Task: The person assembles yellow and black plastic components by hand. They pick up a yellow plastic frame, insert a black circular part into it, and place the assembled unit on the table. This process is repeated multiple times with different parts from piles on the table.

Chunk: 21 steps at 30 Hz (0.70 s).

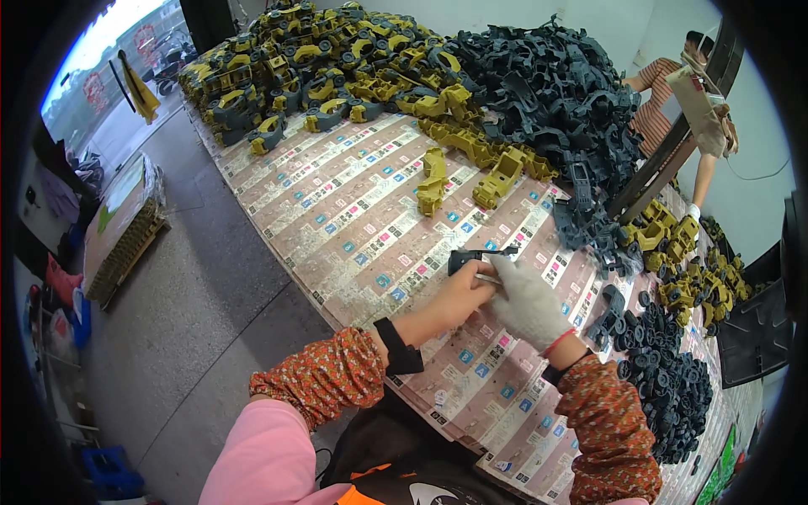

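Note:
Over the table's near half, my bare left hand [459,296] is closed round a dark grey plastic toy car part [468,259]. My right hand [528,305], in a pale grey glove, presses against the same part from the right with its fingers closed. A thin light strip shows between the hands; its kind is too small to tell. Beyond them lie two loose yellow toy car bodies [499,178], next to a narrower yellow piece [432,181]. The fingertips of the gloved hand are partly hidden behind the part.
A heap of yellow-and-grey toy cars [311,63] covers the far left of the patterned table [353,252]. Dark grey parts [555,84] pile up at the far middle, and black wheels [669,379] at right. Past a post [673,156], a person [656,101] reaches toward yellow parts.

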### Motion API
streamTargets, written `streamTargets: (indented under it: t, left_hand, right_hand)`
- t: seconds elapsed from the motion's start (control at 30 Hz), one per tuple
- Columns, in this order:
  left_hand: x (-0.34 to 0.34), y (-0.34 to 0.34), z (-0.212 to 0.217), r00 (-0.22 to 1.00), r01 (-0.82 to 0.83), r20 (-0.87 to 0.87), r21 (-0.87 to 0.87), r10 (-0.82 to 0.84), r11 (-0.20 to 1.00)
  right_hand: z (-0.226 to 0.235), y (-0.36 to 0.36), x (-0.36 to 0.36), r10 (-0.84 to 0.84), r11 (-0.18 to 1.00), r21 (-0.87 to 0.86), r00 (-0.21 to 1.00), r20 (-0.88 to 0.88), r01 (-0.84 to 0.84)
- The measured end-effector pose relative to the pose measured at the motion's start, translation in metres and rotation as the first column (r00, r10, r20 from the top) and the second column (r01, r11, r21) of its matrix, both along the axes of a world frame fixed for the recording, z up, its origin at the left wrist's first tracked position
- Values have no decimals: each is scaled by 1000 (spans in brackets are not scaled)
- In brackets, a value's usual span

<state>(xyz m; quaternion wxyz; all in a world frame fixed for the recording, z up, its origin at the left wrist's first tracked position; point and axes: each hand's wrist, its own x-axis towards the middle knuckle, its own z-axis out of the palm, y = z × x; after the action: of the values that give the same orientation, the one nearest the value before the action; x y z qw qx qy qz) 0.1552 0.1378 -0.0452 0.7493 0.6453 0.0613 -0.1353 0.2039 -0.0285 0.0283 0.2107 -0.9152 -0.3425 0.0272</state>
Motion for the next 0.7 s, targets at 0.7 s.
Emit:
streamTargets:
  t: [0.7]
  left_hand:
    - [77,93,13,891,-371,450,796,-58,478]
  right_hand:
    - [23,-18,33,-126,947,-205,870,476,249]
